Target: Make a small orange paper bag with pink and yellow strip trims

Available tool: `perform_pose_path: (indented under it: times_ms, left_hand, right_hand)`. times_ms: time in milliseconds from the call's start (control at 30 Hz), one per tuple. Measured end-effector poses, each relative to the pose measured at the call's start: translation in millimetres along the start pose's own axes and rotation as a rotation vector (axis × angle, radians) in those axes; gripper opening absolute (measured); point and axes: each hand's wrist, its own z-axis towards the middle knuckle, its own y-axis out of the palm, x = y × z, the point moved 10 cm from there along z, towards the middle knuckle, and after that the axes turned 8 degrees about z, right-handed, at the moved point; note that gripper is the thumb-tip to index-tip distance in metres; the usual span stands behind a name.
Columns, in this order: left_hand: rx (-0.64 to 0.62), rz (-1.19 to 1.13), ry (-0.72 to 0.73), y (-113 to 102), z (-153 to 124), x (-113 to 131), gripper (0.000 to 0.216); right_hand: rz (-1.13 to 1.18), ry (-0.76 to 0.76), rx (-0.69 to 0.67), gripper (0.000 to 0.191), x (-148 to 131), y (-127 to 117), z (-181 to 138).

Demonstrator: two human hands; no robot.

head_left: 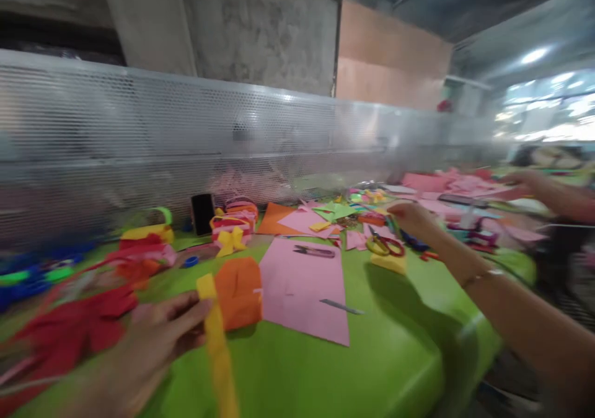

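My left hand is at the lower left, its fingers pinched on a long yellow paper strip that hangs down over the green table. An orange folded paper piece lies right behind the strip. My right hand is stretched far out to the right, close to scissors with yellow and red handles and some pens. Its fingers are smeared by motion, so I cannot make out whether they grip anything.
A pink sheet lies mid-table with small snips on it. Paper baskets, a black phone and red paper stand left. A mesh partition runs behind. Another person's hand works at the far right among pink scraps.
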Motion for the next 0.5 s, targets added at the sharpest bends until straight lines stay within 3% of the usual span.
perform_pose_path:
  times_ms: [100, 200, 267, 367, 433, 500]
  left_hand:
    - [-0.004, -0.128, 0.033, 4, -6, 12, 0.033]
    - [0.089, -0.174, 0.092, -5, -7, 13, 0.031]
    - [0.102, -0.196, 0.146, -6, -7, 15, 0.030]
    - [0.115, -0.193, 0.239, -8, -10, 21, 0.031]
    - [0.141, -0.070, 0.301, -10, -12, 28, 0.035]
    - [0.140, 0.198, 0.384, -5, -12, 36, 0.046]
  right_hand:
    - [0.358, -0.279, -0.224, 0.030, -117, 36, -39]
    - [0.721, -0.528, -0.554, 0.024, -235, 69, -113]
    - [0.921, -0.535, -0.730, 0.014, -285, 87, -153]
    - [1.063, -0.353, -0.878, 0.012, -311, 114, -172]
    - [1.075, -0.265, -0.854, 0.012, -301, 120, -158]
    - [1.035, -0.275, -0.779, 0.013, -281, 117, -134]
